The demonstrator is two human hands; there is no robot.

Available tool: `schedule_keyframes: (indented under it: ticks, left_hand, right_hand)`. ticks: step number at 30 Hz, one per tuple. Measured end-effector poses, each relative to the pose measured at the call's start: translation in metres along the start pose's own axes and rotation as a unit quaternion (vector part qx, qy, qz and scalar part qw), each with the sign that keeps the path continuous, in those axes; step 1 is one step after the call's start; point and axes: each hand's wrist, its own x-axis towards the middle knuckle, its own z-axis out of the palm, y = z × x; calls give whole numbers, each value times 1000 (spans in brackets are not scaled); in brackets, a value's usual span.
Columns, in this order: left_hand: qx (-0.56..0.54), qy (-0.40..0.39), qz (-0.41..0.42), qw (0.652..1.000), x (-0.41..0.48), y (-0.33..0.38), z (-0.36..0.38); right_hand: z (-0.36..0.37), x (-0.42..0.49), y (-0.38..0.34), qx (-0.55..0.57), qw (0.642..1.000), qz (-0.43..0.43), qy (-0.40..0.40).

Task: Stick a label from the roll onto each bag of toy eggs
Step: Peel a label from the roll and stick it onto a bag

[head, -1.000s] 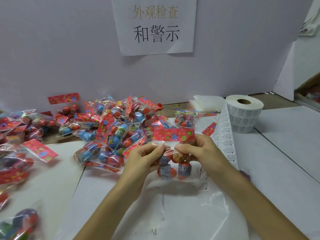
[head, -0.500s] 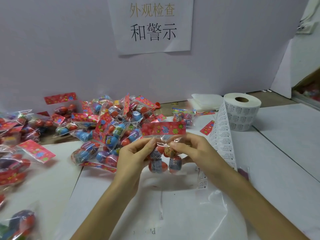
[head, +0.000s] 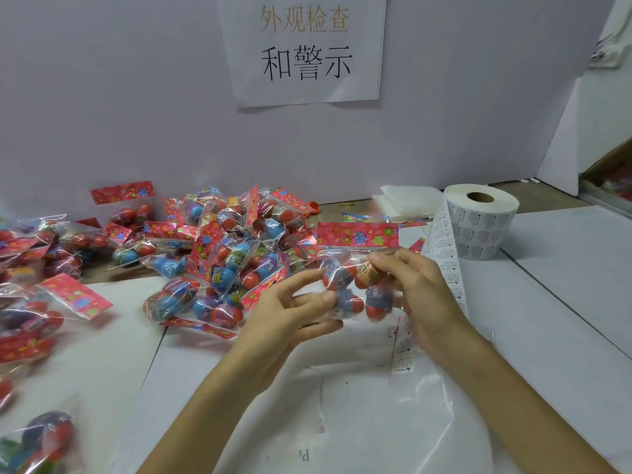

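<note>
one bag of toy eggs point(head: 345, 285) is hanging upright, header at 12 o'clock. right hand point(head: 417, 285) is pinching its 3 o'clock side; left hand point(head: 294, 306) is sitting slack-fingered at 9 o'clock. label strip point(head: 448, 265) is trailing from roll point(head: 482, 224), nearer right hand, at its 1 o'clock.

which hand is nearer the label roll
Right. The right hand, gripping the bag, is left of the roll; the left hand is farther left, beyond the bag.
</note>
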Motion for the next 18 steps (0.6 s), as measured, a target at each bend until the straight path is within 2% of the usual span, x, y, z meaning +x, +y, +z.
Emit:
schedule_keyframes:
  ticks: [6,13,18]
  left_hand:
    - [-30,-8,-15,999,4,1,-4]
    - [-2,55,10,998,5,-1,-4]
    - [18,28,13,999,3,-3,-4]
  right_hand:
    - [-1,2,3,5,1000,-13,-14]
    - [-2,2,6,13,1000,-23,-9]
    - [-3,2,4,0,1000,-21,-22]
